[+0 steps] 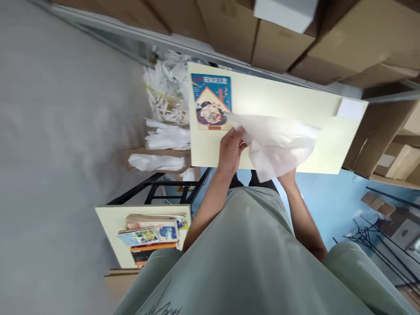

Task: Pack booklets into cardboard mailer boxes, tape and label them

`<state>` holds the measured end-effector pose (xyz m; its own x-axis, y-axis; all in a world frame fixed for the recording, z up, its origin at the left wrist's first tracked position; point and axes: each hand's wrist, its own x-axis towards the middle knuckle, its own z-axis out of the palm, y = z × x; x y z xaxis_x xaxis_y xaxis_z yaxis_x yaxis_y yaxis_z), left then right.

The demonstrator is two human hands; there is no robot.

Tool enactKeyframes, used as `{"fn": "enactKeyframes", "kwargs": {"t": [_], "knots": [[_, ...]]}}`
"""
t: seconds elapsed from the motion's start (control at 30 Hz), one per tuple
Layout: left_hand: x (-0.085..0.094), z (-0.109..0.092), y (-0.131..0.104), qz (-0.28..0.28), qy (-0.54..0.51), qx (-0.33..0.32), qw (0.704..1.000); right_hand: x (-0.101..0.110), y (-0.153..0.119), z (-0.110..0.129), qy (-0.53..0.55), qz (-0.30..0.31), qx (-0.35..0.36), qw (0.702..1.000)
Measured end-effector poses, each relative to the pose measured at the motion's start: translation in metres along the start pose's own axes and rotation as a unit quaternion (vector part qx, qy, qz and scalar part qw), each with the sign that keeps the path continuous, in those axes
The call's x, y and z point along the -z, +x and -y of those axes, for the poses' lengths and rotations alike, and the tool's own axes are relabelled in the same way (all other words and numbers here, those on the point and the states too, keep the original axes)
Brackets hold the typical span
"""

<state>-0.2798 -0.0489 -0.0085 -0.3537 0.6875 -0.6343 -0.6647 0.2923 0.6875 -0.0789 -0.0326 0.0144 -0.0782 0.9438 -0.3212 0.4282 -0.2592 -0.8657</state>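
Note:
A thin, translucent white plastic bag (278,140) hangs crumpled over the cream tabletop. My left hand (231,148) pinches its left edge between thumb and fingers. My right hand (288,176) is at the bag's lower right side, its fingers hidden behind the plastic. A blue and cream picture book (212,100) lies flat at the left end of the table (315,98), just beyond my left hand. One corner of the bag reaches the book's right edge.
A small white stack of paper (351,108) lies at the table's right end. Cardboard boxes (282,43) line the far side. White bundles (167,135) stand left of the table. More books (151,236) sit on a lower-left stand. An open carton (370,135) is at right.

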Motion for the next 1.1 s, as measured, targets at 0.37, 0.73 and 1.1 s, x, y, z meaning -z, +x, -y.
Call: {"fn": "enactKeyframes", "kwargs": {"t": [0.37, 0.73, 1.1], "knots": [[-0.154, 0.154, 0.077, 0.056, 0.296, -0.128, 0.945, 0.125, 0.061, -0.117, 0.011, -0.091, -0.045, 0.995], [-0.153, 0.141, 0.008, 0.201, 0.207, -0.014, 0.957, 0.141, 0.062, -0.095, -0.12, 0.078, 0.098, 0.985], [-0.094, 0.112, -0.008, 0.067, 0.034, 0.063, 0.995, 0.006, 0.092, -0.039, -0.221, 0.155, 0.117, 0.956]]}}
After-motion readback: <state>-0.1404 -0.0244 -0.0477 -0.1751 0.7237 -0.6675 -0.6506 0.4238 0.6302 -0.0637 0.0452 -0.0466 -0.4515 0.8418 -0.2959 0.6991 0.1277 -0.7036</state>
